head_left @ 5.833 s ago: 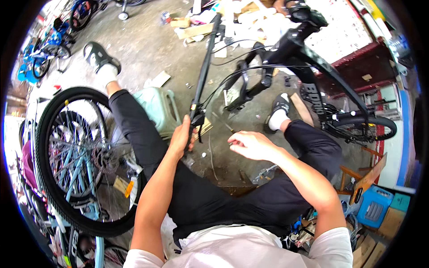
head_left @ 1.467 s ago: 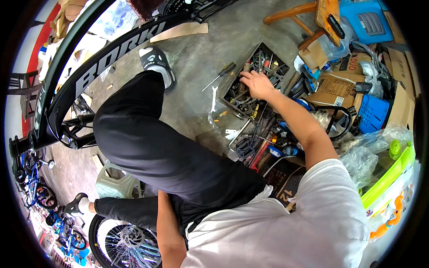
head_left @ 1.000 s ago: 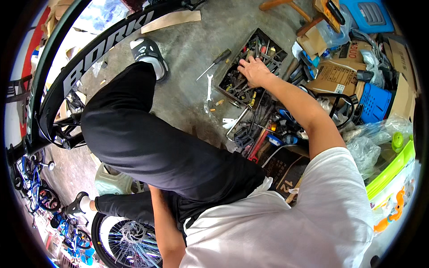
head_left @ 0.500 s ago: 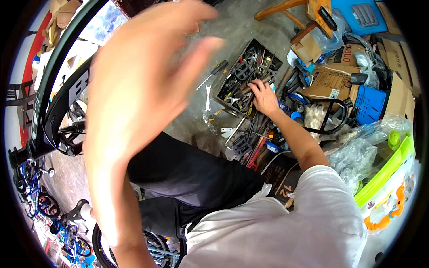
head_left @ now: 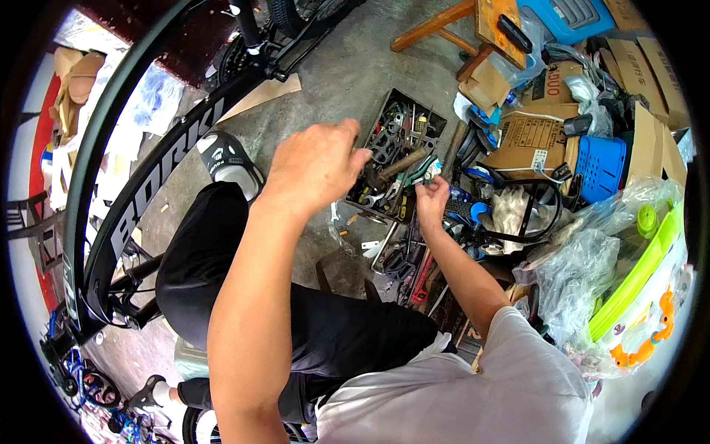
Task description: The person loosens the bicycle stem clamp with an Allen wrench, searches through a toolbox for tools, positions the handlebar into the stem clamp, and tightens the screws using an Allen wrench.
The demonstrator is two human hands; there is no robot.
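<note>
My left hand hangs in the air left of the metal toolbox, thumb apart from the bent fingers, with nothing visible in it. At the toolbox's near right edge, my right hand pinches a small white-and-green thing whose kind I cannot make out. Inside the box lie a tool with a thick wooden handle, several spanners, bicycle pedals and a yellow-handled screwdriver. Loose pedals and a red-handled tool lie on the floor below the box.
A black bicycle frame stands close on my left. To the right are cardboard boxes, a blue basket, gloves and clear plastic wrap. A wooden stool stands beyond the toolbox.
My left hand has moved farther away from my head and nearer the toolbox. My right hand has shifted from inside the box to its near right edge, where it grips the white-and-green thing.
</note>
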